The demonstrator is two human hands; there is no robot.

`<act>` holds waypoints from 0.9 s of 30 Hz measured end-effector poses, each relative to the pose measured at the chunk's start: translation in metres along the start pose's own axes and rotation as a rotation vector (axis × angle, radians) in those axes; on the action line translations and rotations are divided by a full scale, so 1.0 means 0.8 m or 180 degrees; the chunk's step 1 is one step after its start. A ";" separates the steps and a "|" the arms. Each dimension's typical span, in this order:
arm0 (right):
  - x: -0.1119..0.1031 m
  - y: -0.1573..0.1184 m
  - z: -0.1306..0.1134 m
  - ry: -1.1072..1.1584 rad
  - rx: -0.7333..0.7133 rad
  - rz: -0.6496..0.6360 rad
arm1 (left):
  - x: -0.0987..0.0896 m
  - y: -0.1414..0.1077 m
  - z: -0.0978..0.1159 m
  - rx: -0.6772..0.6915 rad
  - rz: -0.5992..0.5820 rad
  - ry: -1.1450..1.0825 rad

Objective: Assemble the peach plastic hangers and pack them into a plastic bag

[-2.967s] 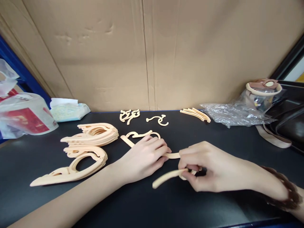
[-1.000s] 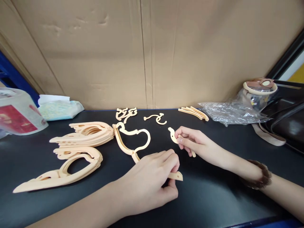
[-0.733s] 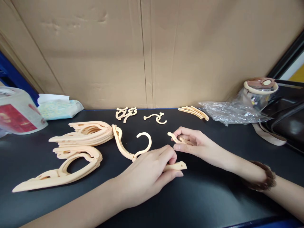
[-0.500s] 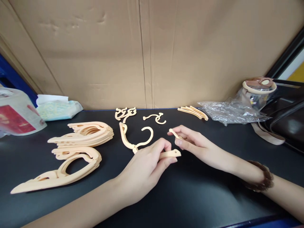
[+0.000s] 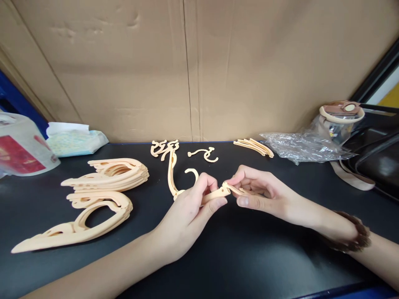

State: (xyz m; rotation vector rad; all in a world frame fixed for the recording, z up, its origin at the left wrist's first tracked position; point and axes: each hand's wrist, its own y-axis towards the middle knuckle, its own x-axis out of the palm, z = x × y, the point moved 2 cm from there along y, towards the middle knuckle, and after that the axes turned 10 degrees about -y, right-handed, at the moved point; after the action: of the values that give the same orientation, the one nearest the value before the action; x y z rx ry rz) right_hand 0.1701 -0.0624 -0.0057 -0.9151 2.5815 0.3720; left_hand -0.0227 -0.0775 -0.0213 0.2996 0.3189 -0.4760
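Observation:
A beige folding clothes hanger [image 5: 171, 176] is in my left hand [image 5: 183, 220], its hook and one arm showing beyond the fingers. The fingers and thumb close round the other arm, whose holed end points right. My right hand [image 5: 264, 191] pinches a slim beige hanger piece [image 5: 236, 189] between thumb and fingers. That piece's tip meets the holed end of the hanger arm; whether it is joined there I cannot tell. Part of the piece is hidden inside the right hand.
Stacked beige folding hangers [image 5: 102, 207] lie at left. Behind are small hook pieces [image 5: 165, 148], a loose hook piece [image 5: 208, 154] and thin curved strips [image 5: 254, 146]. Clear plastic bags [image 5: 299, 147] and a cup [image 5: 341, 120] stand right; a tissue pack [image 5: 76, 141] and paper roll [image 5: 25, 145] left.
My hands have come together, so the slim piece now touches the hanger arm's end. The hanger in my left hand has turned, its far arm swinging more upright.

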 end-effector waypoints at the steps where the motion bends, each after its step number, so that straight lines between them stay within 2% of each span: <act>1: -0.001 0.000 0.002 0.0035 0.0009 -0.0045 | 0.000 0.000 -0.001 0.0011 -0.0009 -0.0010; 7: -0.007 0.002 0.008 0.0160 0.0156 -0.0225 | 0.002 -0.003 0.000 0.0115 -0.0090 0.0170; 12: -0.009 0.002 0.008 0.0306 0.0271 -0.0306 | 0.004 -0.007 0.001 0.0158 -0.0003 -0.0001; 19: -0.010 -0.001 0.013 -0.0050 0.0452 -0.0377 | 0.001 -0.002 0.003 0.0198 -0.0176 0.0340; 27: -0.009 -0.002 0.013 -0.0388 0.0563 -0.0474 | 0.004 0.000 -0.002 -0.0050 -0.0275 0.0345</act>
State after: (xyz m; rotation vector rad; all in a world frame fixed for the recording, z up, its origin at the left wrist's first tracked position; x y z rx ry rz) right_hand 0.1791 -0.0559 -0.0124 -0.9812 2.3742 0.1502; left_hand -0.0201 -0.0784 -0.0239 0.2976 0.4422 -0.5431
